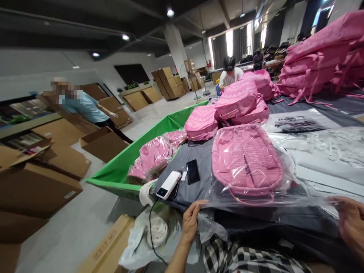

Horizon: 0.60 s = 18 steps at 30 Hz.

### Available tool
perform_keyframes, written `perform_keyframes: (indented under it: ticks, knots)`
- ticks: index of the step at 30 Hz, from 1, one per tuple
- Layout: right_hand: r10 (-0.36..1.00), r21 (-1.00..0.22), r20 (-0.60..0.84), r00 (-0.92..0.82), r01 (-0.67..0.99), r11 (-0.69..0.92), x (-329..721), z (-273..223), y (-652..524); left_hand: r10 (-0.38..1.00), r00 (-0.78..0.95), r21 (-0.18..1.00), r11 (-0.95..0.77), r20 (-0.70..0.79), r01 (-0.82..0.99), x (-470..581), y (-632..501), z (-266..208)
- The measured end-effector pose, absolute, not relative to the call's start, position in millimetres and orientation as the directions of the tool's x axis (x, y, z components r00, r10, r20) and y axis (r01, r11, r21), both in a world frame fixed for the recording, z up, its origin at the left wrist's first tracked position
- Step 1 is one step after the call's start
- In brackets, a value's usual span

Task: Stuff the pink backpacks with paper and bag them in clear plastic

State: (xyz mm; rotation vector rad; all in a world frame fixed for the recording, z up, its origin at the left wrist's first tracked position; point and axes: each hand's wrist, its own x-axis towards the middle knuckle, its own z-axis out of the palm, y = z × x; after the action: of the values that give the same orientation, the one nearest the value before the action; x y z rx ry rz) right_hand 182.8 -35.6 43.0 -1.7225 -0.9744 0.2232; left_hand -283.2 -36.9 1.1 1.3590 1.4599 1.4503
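Grip of left hand (191, 222) and right hand (349, 218), pinch-tight on edge of clear bag (286, 178)

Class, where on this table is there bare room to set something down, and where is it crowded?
Bare dark tablecloth shows between the black phone and the bagged pink backpack. A narrower strip, crossed by straps, lies between the backpack stack and the printed plastic bag. It is crowded at right, under white packaging.
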Motion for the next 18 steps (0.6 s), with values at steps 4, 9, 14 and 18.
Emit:
perform_keyframes:
  ticks: [4,9,14,18]
  knots:
    - [0.629,-0.936,0.251,0.735,0.351,-0.036,162,53,1,0.907,-0.411,0.992,-0.044,0.091,0.122,-271,-11,-13]
    - [0.782,-0.871,0.214,0.585,0.477,-0.118,172,50,13,0.832,-0.437,0.854,-0.081,0.342,0.514,-251,12,3]
    - [0.804,-0.84,0.249,0.54,0.534,-0.099,179,51,6,0.722,0.112,0.365,-0.47,0.682,0.803,-189,8,41]
    - [0.808,-0.856,0.253,0.533,0.513,-0.07,179,46,6,0.714,0.276,0.277,-0.553,0.643,0.786,-162,5,49]
